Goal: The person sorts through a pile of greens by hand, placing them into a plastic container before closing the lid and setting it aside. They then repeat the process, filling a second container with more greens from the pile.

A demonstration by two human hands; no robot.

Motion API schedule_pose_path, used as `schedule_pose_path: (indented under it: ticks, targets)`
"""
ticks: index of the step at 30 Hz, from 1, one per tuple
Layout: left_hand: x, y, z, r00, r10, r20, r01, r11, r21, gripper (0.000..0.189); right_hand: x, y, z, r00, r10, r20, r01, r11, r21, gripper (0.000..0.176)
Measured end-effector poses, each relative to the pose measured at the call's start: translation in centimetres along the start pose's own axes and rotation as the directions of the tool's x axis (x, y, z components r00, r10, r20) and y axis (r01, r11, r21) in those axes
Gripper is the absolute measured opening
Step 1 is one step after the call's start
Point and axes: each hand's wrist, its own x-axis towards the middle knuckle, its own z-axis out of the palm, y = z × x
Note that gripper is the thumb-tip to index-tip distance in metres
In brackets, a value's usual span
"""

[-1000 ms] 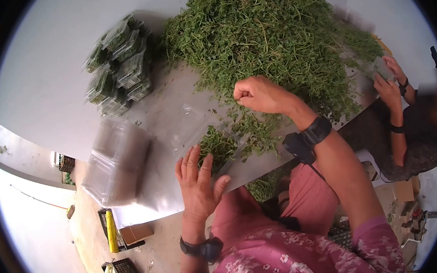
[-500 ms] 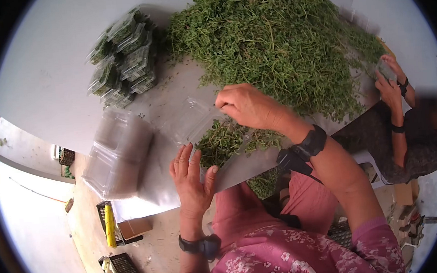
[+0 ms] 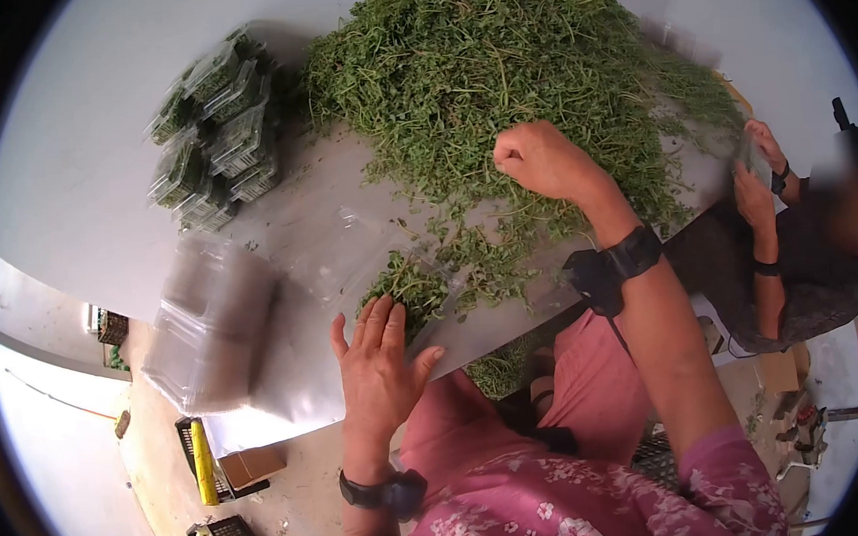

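While the table spans the area ahead, the heap of leafy greens lies beneath and beyond the fingers of the right hand. The open clear clamshell, long axis running obliquely away to the left, lies just ahead of the fingers of the left hand, the nearer one. Left fingers: extended, slightly spread, gripping nothing, tips at the clamshell's greens. Right fingers: curled closed; contents cannot be determined.
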Motion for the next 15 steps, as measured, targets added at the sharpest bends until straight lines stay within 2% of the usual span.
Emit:
schedule_pose_path:
  ticks: [3, 6, 7, 9, 11, 15]
  targets:
    - [0.1, -0.1, 0.3, 1.0, -0.014, 0.002, 0.014, 1.0, -0.003, 0.063, -0.1, 3.6, 0.5, 0.994, 0.094, 0.054, -0.084, 0.984, -0.159, 0.006]
    - [0.1, -0.2, 0.5, 1.0, -0.016, -0.017, 0.015, 1.0, -0.024, 0.059, -0.8, 4.3, 1.1, 0.992, 0.058, 0.11, -0.044, 0.99, -0.131, 0.005]
    - [0.1, -0.3, 0.6, 1.0, -0.012, -0.023, 0.012, 1.0, -0.029, 0.057, -1.0, 3.9, 1.1, 0.988, 0.085, 0.133, -0.072, 0.993, -0.098, 0.005]
    - [0.0, -0.3, 0.6, 0.999, -0.011, -0.03, 0.009, 0.999, -0.035, 0.055, -1.1, 2.9, 1.5, 0.974, 0.138, 0.178, -0.134, 0.99, -0.032, 0.016]
    - [0.0, -0.3, 0.7, 0.999, -0.005, -0.035, 0.004, 0.999, -0.038, 0.054, -1.1, 2.8, 2.0, 0.971, 0.123, 0.205, -0.089, 0.982, -0.164, 0.009]
    - [0.0, -0.4, 0.7, 0.999, 0.004, -0.041, -0.005, 0.999, -0.038, 0.053, -1.2, 2.3, 2.9, 0.949, 0.144, 0.28, -0.042, 0.939, -0.343, 0.009]
